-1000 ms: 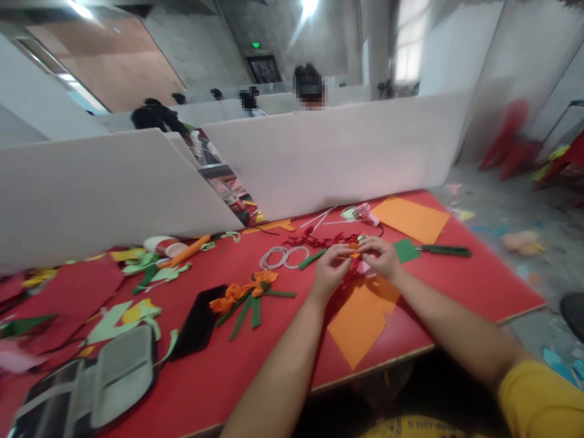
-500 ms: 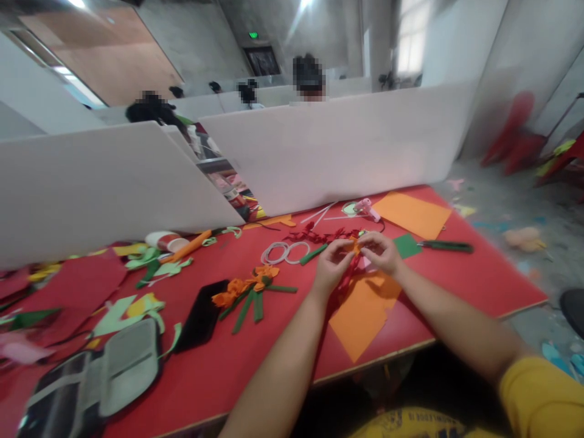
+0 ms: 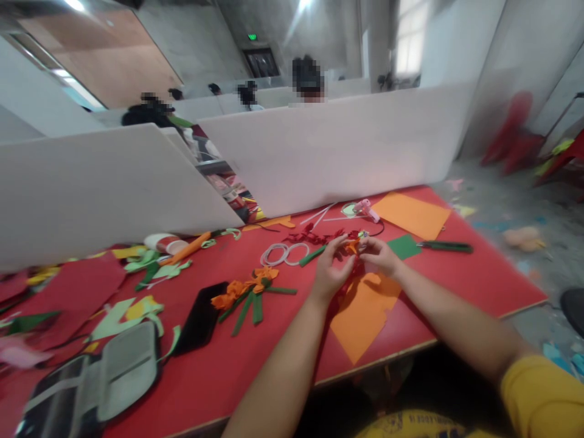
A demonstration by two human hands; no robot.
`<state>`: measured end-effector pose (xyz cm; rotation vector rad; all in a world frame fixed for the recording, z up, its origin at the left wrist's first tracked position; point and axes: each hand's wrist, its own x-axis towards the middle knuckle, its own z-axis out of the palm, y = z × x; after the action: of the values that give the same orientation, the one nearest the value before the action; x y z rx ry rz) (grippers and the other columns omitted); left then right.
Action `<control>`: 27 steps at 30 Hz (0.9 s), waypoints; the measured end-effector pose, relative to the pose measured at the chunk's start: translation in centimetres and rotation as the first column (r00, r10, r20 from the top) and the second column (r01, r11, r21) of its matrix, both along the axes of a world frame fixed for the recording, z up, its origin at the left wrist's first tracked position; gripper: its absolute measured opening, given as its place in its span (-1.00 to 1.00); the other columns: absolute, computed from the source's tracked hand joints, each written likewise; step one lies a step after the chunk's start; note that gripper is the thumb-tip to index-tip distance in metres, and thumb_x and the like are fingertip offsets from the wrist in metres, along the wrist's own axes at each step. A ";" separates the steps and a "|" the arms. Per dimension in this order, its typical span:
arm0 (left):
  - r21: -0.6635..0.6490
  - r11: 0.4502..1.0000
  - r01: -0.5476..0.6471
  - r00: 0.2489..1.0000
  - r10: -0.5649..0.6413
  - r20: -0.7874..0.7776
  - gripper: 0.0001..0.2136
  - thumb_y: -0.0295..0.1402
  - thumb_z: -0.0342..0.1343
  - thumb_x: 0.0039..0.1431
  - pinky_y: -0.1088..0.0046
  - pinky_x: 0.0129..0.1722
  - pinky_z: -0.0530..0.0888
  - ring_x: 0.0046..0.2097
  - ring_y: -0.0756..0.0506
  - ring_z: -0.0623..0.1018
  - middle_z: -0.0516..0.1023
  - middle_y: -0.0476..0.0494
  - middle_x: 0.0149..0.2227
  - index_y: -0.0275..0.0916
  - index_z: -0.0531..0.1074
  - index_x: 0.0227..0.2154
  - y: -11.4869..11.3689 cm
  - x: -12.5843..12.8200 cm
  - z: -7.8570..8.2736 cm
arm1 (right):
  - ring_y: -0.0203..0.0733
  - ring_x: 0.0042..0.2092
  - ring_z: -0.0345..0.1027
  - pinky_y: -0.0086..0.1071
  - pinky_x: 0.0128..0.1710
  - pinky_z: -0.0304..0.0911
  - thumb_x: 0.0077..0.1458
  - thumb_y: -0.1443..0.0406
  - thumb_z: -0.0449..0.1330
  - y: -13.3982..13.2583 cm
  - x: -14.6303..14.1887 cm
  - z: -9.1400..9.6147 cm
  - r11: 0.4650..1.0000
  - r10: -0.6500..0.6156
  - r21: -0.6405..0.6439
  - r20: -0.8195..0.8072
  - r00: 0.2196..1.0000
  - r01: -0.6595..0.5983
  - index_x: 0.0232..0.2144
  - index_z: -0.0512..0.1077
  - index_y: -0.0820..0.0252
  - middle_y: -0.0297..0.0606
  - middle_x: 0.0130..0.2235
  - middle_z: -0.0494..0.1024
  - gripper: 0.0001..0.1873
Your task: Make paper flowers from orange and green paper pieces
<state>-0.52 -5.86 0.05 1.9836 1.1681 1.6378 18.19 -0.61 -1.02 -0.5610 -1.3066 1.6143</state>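
My left hand (image 3: 329, 271) and my right hand (image 3: 379, 255) meet over the red table (image 3: 474, 283), fingers pinched together on a small orange paper piece (image 3: 351, 246). A dark red cut strip (image 3: 350, 275) hangs down from between the hands. Under them lies an orange paper sheet (image 3: 364, 316). Finished orange paper flowers with green stems (image 3: 246, 293) lie to the left of my left hand.
White rings (image 3: 285, 253), a pink glue gun (image 3: 365, 210), a second orange sheet (image 3: 412, 215), a green scrap (image 3: 404, 247) and a green-handled cutter (image 3: 444, 246) lie beyond my hands. A black phone (image 3: 201, 318), a grey pouch (image 3: 114, 377) and paper scraps sit left. White partitions (image 3: 337, 146) stand behind; other people sit beyond.
My hands stay together on the orange piece, their fingers shifting slightly. The view has moved a little.
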 end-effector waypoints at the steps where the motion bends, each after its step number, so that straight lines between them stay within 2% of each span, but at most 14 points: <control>1: 0.001 1.000 0.003 1.000 -0.003 -0.003 -0.49 -0.35 0.31 0.32 0.38 -0.15 0.59 -0.12 -0.09 0.66 0.69 -0.24 0.08 -0.11 0.43 0.31 0.0 -0.1 0.0 | -0.18 -0.18 0.56 -0.30 -0.12 0.52 -0.13 0.16 0.61 -0.1 -0.1 0.0 0.997 -0.047 0.060 0.016 0.999 0.046 -0.26 0.49 0.08 -0.31 -0.19 0.63 -0.54; 3: -0.006 1.000 0.018 1.000 -0.018 -0.001 -0.51 -0.36 0.30 0.33 0.38 -0.14 0.59 -0.05 -0.12 0.68 0.69 -0.26 0.10 -0.11 0.44 0.30 0.2 -0.1 -0.1 | -0.17 -0.11 0.56 -0.32 -0.09 0.50 -0.08 0.16 0.58 -0.2 -0.3 0.1 0.977 -0.145 0.166 0.043 0.988 0.136 -0.24 0.45 0.07 -0.27 -0.07 0.61 -0.55; 6: -0.029 0.999 0.026 1.000 -0.025 0.014 -0.55 -0.35 0.30 0.32 0.40 -0.18 0.58 -0.09 -0.11 0.68 0.70 -0.25 0.08 -0.12 0.48 0.25 0.3 -0.1 -0.1 | -0.16 -0.07 0.54 -0.34 -0.13 0.50 -0.02 0.18 0.53 -0.5 -0.3 0.2 0.957 -0.187 0.243 0.098 0.978 0.158 -0.17 0.43 0.05 -0.22 0.03 0.57 -0.56; 11: -0.054 0.998 -0.027 1.000 0.027 -0.013 -0.59 -0.30 0.39 0.27 0.44 -0.28 0.51 -0.26 -0.05 0.59 0.72 -0.17 -0.04 -0.13 0.56 0.16 0.2 -0.1 0.3 | -0.19 -0.10 0.54 -0.35 -0.16 0.48 0.01 0.25 0.46 -0.7 -0.1 0.6 0.933 -0.232 0.316 0.163 0.959 0.172 -0.12 0.43 0.04 -0.21 0.04 0.59 -0.60; 14: -0.051 0.997 -0.054 0.996 0.050 -0.070 -0.64 -0.34 0.36 0.29 0.42 -0.26 0.50 -0.27 -0.05 0.56 0.72 -0.14 -0.08 -0.12 0.59 0.13 0.2 -0.4 0.5 | -0.20 -0.17 0.56 -0.38 -0.25 0.44 0.07 0.25 0.41 -0.9 0.0 0.8 0.927 -0.236 0.336 0.174 0.956 0.167 -0.14 0.44 0.06 -0.25 -0.07 0.60 -0.68; 18: -0.020 0.996 -0.092 0.987 0.088 -0.131 -0.67 -0.31 0.35 0.32 0.37 -0.22 0.51 -0.25 -0.08 0.57 0.71 -0.13 -0.12 -0.10 0.61 0.12 0.3 -0.8 0.6 | -0.26 -0.32 0.51 -0.40 -0.34 0.40 0.08 0.23 0.42 -0.9 0.1 1.0 0.944 -0.227 0.276 0.153 0.962 0.179 -0.15 0.42 0.06 -0.34 -0.21 0.57 -0.68; 21: -0.015 0.996 -0.093 0.990 0.090 -0.106 -0.62 -0.25 0.39 0.29 0.32 -0.16 0.56 -0.11 -0.14 0.64 0.70 -0.17 -0.06 -0.10 0.59 0.15 0.3 -0.9 0.5 | -0.26 -0.35 0.49 -0.37 -0.35 0.45 0.03 0.15 0.50 -0.8 0.0 1.1 0.973 -0.186 0.161 0.104 0.977 0.168 -0.20 0.42 0.06 -0.38 -0.26 0.55 -0.61; 24: -0.059 0.998 -0.024 0.999 0.022 -0.026 -0.51 -0.23 0.40 0.27 0.27 -0.06 0.63 0.04 -0.20 0.68 0.69 -0.22 0.05 -0.10 0.51 0.23 0.3 -0.7 0.4 | -0.27 -0.38 0.47 -0.36 -0.38 0.49 -0.06 0.06 0.57 -0.6 -0.1 1.0 0.988 -0.156 0.006 0.047 0.987 0.156 -0.24 0.42 0.06 -0.41 -0.30 0.53 -0.51; 27: -0.074 0.995 0.061 0.998 -0.060 0.011 -0.50 -0.24 0.37 0.29 0.27 -0.04 0.67 0.07 -0.20 0.69 0.66 -0.26 0.14 -0.10 0.48 0.26 0.1 -0.4 0.2 | -0.27 -0.38 0.47 -0.34 -0.35 0.53 -0.13 0.03 0.63 -0.5 -0.1 1.1 0.986 -0.122 -0.119 -0.024 0.992 0.118 -0.25 0.44 0.06 -0.44 -0.33 0.53 -0.46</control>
<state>-0.96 -5.74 0.27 1.9442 1.1373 1.5492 18.08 -1.14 0.06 -0.6708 -1.1388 1.6004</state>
